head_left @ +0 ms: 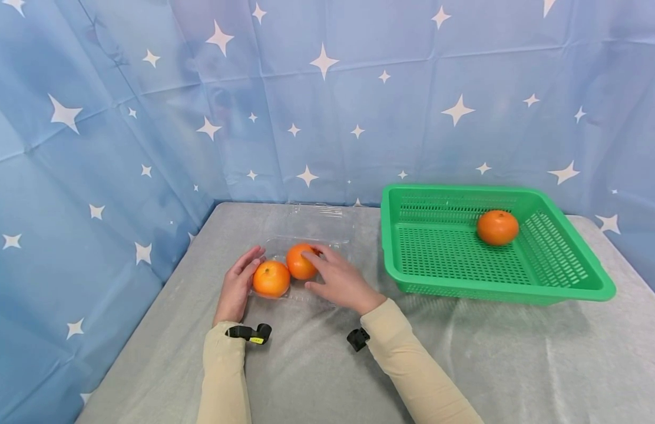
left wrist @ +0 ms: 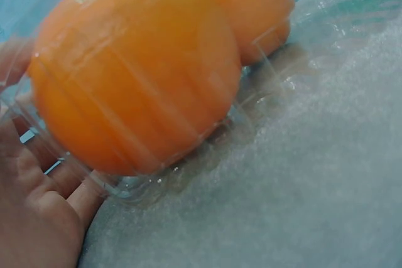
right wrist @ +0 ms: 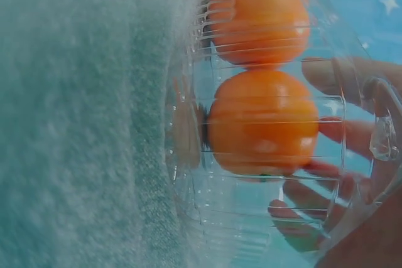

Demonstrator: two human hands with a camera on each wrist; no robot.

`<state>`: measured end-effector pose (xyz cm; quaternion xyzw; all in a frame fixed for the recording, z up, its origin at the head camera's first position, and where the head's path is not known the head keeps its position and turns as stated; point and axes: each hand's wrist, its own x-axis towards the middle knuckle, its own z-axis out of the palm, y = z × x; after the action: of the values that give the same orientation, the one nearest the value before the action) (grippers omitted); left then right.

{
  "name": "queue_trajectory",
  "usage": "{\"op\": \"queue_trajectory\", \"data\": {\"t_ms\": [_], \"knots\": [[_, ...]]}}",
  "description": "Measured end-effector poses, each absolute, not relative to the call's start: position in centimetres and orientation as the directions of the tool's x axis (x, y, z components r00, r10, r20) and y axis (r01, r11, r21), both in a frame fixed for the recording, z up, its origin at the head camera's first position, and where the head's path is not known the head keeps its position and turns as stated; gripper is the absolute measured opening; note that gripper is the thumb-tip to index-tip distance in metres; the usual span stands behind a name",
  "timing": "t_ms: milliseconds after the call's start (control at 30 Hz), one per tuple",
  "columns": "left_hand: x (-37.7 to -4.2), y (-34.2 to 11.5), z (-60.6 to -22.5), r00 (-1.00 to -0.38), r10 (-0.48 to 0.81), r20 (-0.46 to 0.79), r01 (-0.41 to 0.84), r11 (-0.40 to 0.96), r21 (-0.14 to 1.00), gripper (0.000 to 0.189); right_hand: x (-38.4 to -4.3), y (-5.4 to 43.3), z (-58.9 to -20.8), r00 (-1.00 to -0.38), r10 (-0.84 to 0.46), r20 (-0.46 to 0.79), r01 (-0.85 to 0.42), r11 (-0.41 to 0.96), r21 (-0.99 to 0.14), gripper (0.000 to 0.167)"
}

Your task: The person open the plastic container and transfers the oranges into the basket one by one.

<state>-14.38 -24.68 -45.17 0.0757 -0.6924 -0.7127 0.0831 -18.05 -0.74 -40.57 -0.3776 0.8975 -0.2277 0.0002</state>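
Two oranges sit side by side in a clear plastic clamshell box, whose lid stands open toward the back. My left hand holds the box at its left end, fingers cupped along the outer wall, close against the left orange. Over the box's right part, my right hand touches the second orange with spread, mostly straight fingers. Its thumb is apart from the other fingers. Through the ribbed wall, the right wrist view shows both fruits touching each other.
A green slotted basket stands to the right, with one orange in its far right part. Grey cloth covers the table. A blue star-patterned curtain hangs along the back and left edges.
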Motion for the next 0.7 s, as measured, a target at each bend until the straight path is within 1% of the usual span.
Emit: {"op": "queue_trajectory", "data": {"t_ms": [167,500,700], "knots": [[-14.33,-24.63,-45.13,-0.973,-0.23,0.008,0.014,-0.025,1.0,0.042,-18.02,-0.77,-40.69,-0.725,-0.665,0.178,-0.669,0.62,-0.41,0.063],[-14.48,-24.64,-45.13,-0.973,-0.229,-0.003,0.004,-0.03,1.0,0.042,-18.09,-0.75,-40.64,-0.708,-0.686,0.166,-0.679,0.598,-0.427,0.064],[-14.39,-24.64,-45.19,-0.973,-0.229,-0.005,0.004,-0.041,0.999,0.041,-18.11,-0.88,-40.71,-0.72,-0.676,0.156,-0.665,0.608,-0.434,0.064]]}}
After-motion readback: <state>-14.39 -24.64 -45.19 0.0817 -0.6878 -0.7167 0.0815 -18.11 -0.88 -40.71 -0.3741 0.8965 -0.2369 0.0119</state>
